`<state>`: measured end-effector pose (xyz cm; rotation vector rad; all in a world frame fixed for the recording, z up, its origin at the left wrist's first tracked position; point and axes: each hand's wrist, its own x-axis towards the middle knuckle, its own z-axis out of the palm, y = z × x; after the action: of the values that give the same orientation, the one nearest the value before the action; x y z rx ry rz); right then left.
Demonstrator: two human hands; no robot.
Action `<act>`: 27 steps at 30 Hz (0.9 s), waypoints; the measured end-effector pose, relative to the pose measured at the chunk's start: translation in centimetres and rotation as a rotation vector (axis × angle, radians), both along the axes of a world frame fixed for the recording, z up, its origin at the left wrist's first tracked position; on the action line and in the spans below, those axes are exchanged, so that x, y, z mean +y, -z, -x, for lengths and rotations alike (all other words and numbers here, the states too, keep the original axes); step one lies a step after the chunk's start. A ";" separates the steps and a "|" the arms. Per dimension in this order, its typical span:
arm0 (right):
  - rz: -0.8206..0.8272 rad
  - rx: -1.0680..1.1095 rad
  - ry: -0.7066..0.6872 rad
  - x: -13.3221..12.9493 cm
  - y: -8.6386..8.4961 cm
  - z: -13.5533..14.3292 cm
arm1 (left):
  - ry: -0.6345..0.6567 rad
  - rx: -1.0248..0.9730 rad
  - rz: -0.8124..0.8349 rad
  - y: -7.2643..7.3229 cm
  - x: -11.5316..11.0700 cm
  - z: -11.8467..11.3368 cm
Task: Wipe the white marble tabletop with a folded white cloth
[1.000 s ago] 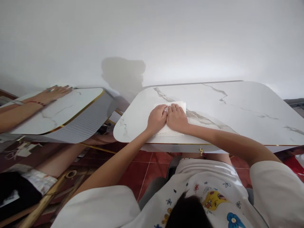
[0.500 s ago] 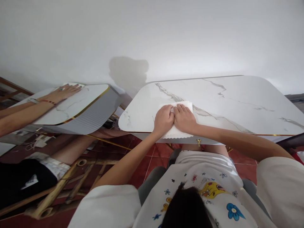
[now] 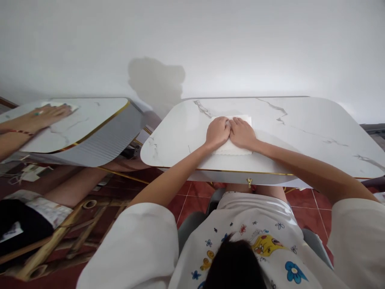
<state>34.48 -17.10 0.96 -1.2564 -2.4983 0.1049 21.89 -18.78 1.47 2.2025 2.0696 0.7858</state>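
A folded white cloth (image 3: 236, 151) with a wavy near edge lies on the white marble-patterned tabletop (image 3: 303, 148). My left hand (image 3: 217, 132) presses on its left half with curled fingers. Touching it side by side, my right hand (image 3: 242, 133) bears down on the right half, fingers bent over the cloth. Both hands cover the middle of the cloth, so its far part shows only as a thin strip. Under the table's front edge is a small gold knob (image 3: 249, 182).
On the left, a co-worker's hand (image 3: 52, 114) rests on another white cloth (image 3: 75, 107) atop a second marble-patterned table (image 3: 99, 114) with gold trim. Below stands a bamboo chair (image 3: 64, 237). A white wall (image 3: 240, 44) rises behind both tables.
Both my hands and the cloth have slid away from me and slightly right, off the table's front edge. The co-worker's hand appears further left, and the view has shifted somewhat.
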 end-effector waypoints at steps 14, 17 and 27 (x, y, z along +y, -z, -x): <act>-0.004 0.065 0.022 12.6 0.2 2.1 | -0.062 -0.050 -0.056 0.8 12.8 1.8; -0.003 0.077 0.027 14.6 0.0 2.3 | -0.072 -0.051 -0.067 1.0 15.1 2.0; -0.006 0.126 0.054 19.6 0.4 2.8 | -0.091 -0.072 -0.055 1.1 19.8 2.5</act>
<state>31.73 2.53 0.57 -1.2731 -2.3542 0.1576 19.44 1.02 0.33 2.0856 2.1524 0.9249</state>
